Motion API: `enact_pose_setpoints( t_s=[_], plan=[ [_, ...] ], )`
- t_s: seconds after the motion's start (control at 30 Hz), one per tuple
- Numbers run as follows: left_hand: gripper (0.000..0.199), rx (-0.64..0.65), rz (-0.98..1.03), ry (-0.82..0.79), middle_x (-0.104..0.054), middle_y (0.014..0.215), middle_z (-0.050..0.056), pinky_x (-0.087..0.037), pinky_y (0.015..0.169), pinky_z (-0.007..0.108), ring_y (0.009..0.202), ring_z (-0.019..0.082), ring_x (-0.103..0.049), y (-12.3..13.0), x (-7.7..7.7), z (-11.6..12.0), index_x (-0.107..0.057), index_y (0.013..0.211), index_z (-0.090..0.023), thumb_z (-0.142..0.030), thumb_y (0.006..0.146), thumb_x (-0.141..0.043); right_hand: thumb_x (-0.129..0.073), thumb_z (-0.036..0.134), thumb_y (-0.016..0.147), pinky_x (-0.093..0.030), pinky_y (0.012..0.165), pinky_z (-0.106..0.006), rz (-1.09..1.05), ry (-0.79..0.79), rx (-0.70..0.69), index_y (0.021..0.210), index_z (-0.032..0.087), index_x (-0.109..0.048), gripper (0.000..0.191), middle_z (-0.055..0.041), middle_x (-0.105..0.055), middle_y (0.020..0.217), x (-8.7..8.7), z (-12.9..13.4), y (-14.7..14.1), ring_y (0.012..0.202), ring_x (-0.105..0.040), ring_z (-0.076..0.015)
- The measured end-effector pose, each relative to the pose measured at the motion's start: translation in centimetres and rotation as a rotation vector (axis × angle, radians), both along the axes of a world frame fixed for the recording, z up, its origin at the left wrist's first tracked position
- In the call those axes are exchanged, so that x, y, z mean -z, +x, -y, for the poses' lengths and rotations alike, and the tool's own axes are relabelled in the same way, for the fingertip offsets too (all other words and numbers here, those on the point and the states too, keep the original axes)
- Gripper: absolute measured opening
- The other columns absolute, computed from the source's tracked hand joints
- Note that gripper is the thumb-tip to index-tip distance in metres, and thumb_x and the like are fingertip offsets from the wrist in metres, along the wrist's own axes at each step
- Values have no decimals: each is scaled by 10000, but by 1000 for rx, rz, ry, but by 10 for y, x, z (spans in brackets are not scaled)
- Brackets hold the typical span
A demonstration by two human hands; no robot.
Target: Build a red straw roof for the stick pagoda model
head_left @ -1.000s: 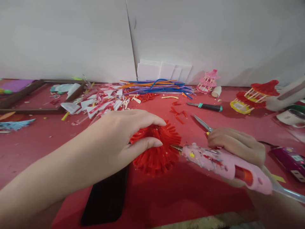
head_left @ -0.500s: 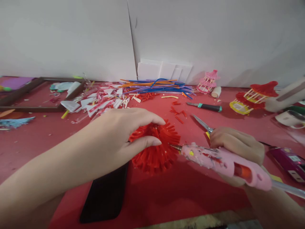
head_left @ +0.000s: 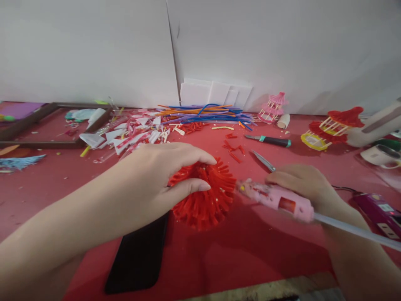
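Observation:
A round red craft piece (head_left: pixel 216 200), built from many short fuzzy strips fanned out like petals, rests on the red tabletop. My left hand (head_left: pixel 175 167) grips its left side, thumb and fingers curved round it; part of the piece is hidden beneath the palm. A pink hot glue gun (head_left: pixel 275 200), smeared with dried glue and a clear glue stick (head_left: pixel 351 228) sticking out of its back, is in my right hand (head_left: pixel 303 182). Its blurred nozzle points left, just right of the red piece. Scissors (head_left: pixel 263 161) lie beyond the right hand, their handles hidden.
A black phone (head_left: pixel 138 255) lies at the near left. Behind are a utility knife (head_left: pixel 269 141), red clippings (head_left: pixel 233 150), coloured pipe cleaners (head_left: pixel 206 115) and plastic scraps (head_left: pixel 131 133). Small pagoda models (head_left: pixel 333 127), a mug (head_left: pixel 380 155) and a purple power strip (head_left: pixel 377 211) stand right.
My right hand has swung the glue gun, so its back end is higher and further left and the nozzle has drawn back from the red piece. The left hand has hardly moved.

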State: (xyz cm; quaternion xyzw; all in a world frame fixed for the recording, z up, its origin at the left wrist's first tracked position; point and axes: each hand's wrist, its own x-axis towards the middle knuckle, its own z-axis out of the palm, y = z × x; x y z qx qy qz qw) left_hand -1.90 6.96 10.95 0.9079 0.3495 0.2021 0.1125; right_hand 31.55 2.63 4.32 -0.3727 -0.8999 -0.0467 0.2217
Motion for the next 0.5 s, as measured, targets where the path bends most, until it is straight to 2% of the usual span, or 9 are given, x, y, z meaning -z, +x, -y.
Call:
enact_pose_setpoints(
  t_s=[0.13, 0.2, 0.27, 0.33, 0.43, 0.5],
  plan=[
    [246, 28, 7, -12, -783, 1151, -64, -561, 839, 291, 993, 222, -753, 0, 0, -1, -688, 1172, -377, -452, 968, -573, -590, 204, 837, -405, 652, -303, 229, -331, 274, 1061, 244, -644, 234, -27, -736, 874, 8, -11, 10, 725, -636, -213],
    [242, 30, 0, -8, -781, 1160, -64, -559, 839, 291, 998, 221, -753, 1, -1, -1, -687, 1177, -370, -417, 974, -563, -568, 144, 799, -446, 748, -337, 270, -406, 319, 1112, 224, -657, 335, -56, -755, 989, 16, -15, 11, 843, -669, -247],
    [246, 29, -11, -4, -778, 1170, -58, -556, 861, 301, 1011, 223, -750, 2, -1, 0, -687, 1182, -358, -397, 982, -550, -544, 117, 786, -460, 839, -381, 288, -412, 309, 1190, 203, -657, 428, -92, -743, 1115, 22, -18, 9, 972, -675, -280],
    [252, 32, -8, -4, -777, 1177, -53, -554, 887, 310, 1026, 225, -746, 2, -2, 0, -685, 1191, -350, -397, 985, -548, -522, 118, 813, -461, 878, -406, 287, -398, 268, 1227, 214, -667, 450, -100, -730, 1138, 23, -23, 5, 1029, -664, -291],
    [255, 32, 6, -17, -777, 1182, -48, -557, 898, 313, 1042, 228, -743, 2, -1, 1, -686, 1195, -348, -401, 975, -568, -494, 142, 874, -479, 856, -387, 185, -290, 253, 1104, 209, -722, 331, -97, -738, 1031, 20, -40, -3, 974, -660, -269],
    [249, 26, 18, -15, -779, 1178, -47, -559, 900, 313, 1047, 228, -742, 3, 0, 1, -689, 1184, -350, -405, 971, -572, -488, 156, 907, -489, 878, -383, 95, -173, 315, 1019, 178, -727, 265, -111, -753, 1029, 18, -59, -11, 967, -666, -261]
  ],
)
